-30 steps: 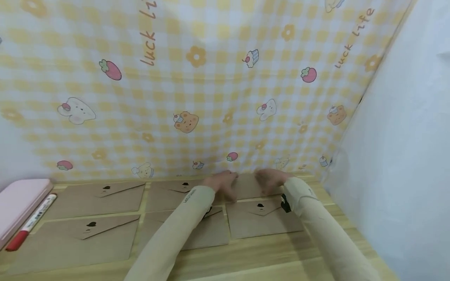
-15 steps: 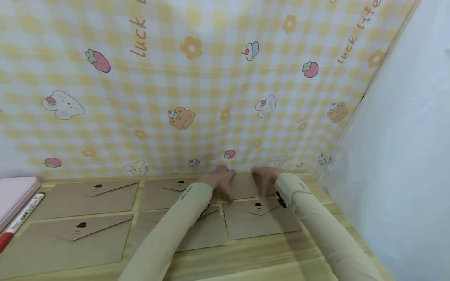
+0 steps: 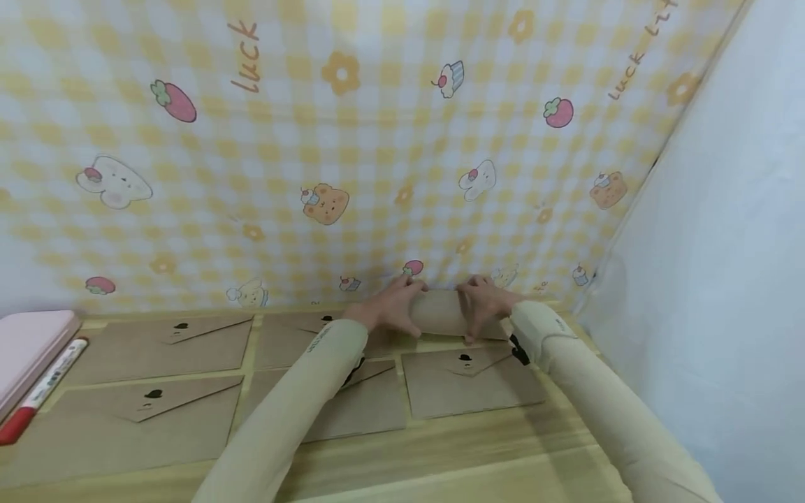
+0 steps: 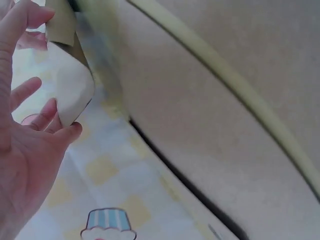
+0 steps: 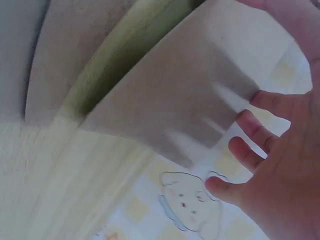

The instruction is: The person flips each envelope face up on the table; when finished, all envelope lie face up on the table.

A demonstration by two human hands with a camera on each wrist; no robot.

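At the back of the table, a brown kraft-paper envelope [image 3: 438, 314] is bowed and lifted at its far side. My left hand [image 3: 393, 306] grips its left end, thumb at the near edge and fingers at the far edge. My right hand [image 3: 489, 304] grips toward its right end in the same way. In the left wrist view the paper [image 4: 72, 87] curves between the fingers of the left hand [image 4: 32, 155]. Fingertips of the right hand [image 5: 280, 155] touch the edge of the envelope [image 5: 165, 100] in the right wrist view.
Several more kraft envelopes lie in two rows, one [image 3: 472, 388] just in front of the lifted one. At far left are a pink case [image 3: 38, 349] and a red-capped white marker [image 3: 47, 384]. A checked cloth [image 3: 377, 154] hangs behind; white sheeting [image 3: 723, 279] borders the right.
The envelope lay flat between both hands before; now it is raised and bowed, with both hands a little higher on it. The head view has shifted slightly.
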